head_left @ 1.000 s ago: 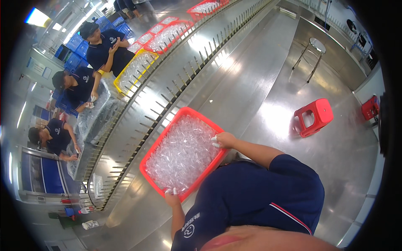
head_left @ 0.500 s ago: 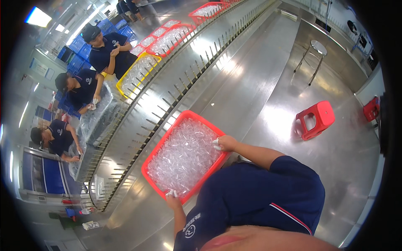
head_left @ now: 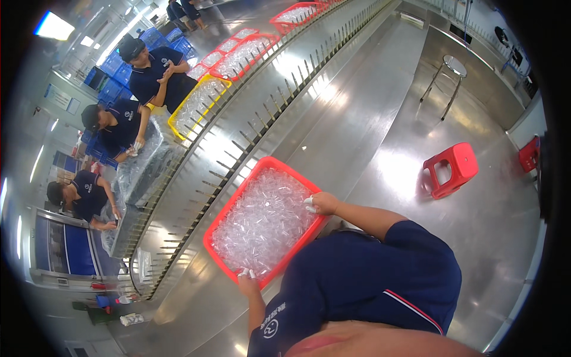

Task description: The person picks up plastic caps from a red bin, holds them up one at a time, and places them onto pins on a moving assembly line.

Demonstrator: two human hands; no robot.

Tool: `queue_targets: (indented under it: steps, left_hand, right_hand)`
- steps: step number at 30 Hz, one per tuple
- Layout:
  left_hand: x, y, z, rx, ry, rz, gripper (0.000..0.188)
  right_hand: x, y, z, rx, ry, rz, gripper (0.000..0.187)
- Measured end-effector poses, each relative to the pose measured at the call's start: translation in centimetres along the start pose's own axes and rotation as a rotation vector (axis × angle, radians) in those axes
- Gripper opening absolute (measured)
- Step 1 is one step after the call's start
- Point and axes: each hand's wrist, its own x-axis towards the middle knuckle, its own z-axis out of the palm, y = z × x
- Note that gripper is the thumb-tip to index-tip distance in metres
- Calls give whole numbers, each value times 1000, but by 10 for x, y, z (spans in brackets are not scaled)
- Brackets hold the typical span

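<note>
A red plastic basket (head_left: 215,227), filled with small clear plastic tubes (head_left: 264,214), rests at the edge of the metal bench in front of my body. My left hand (head_left: 248,283) is closed on its near left rim, white covers on the fingertips. At the near right corner my right hand (head_left: 322,203) grips the rim, its fingers also capped in white. The undersides of the basket and of both hands are hidden.
A conveyor with rows of upright pins (head_left: 250,128) runs beyond the basket. Across it, co-workers stand near a yellow basket (head_left: 199,107) and several red baskets (head_left: 250,56) of tubes. On the right are a red stool (head_left: 455,169) and a metal stool (head_left: 454,65).
The view shifts very slightly. Both hands keep their hold on the basket, which stays in nearly the same place. Across the conveyor, co-workers' hands move a little.
</note>
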Motion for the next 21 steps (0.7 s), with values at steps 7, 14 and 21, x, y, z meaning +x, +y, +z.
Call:
queue_targets:
  steps: [7, 14, 21]
  left_hand:
    - [0, 1, -2, 6, 3, -2, 21]
    - [0, 0, -3, -28, -8, 4, 25]
    - [2, -2, -1, 18, -47, 9, 22]
  right_hand:
    - [0, -1, -1, -6, -23, 14, 21]
    - [2, -7, -1, -19, -63, 87, 26]
    - [0, -3, 2, -29, -94, 113, 26]
